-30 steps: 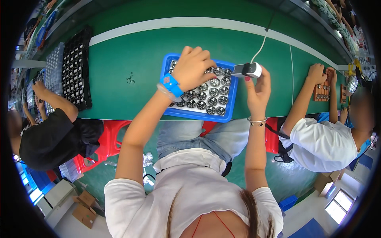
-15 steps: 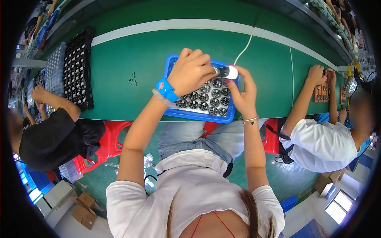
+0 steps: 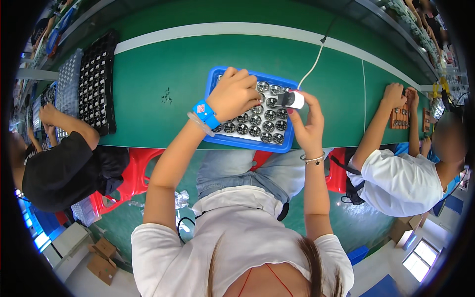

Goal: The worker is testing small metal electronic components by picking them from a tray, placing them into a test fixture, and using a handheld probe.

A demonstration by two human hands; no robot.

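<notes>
A blue tray (image 3: 247, 144) lies on the green bench before me, with rows of small round black-and-silver parts (image 3: 254, 131) set in a white insert. My left hand (image 3: 234, 94) is over the tray's left half, its fingers curled inward. Beside its fingertips is one of the round parts; whether they pinch it is hidden. My right hand (image 3: 310, 121) grips a small white-and-black corded device (image 3: 296, 100) between thumb and fingers above the tray's right edge. The device's dark end points left, toward the parts.
A white cable (image 3: 312, 67) runs from the device toward the back of the bench. Small dark bits (image 3: 166, 95) lie left of the tray. A black tray of parts (image 3: 96, 84) stands further left. Co-workers sit on both sides; the right one handles an orange-brown block (image 3: 400, 118).
My left hand has drawn back from the device, left and down over the tray. The device in my right hand has moved slightly right and down, apart from the left fingers.
</notes>
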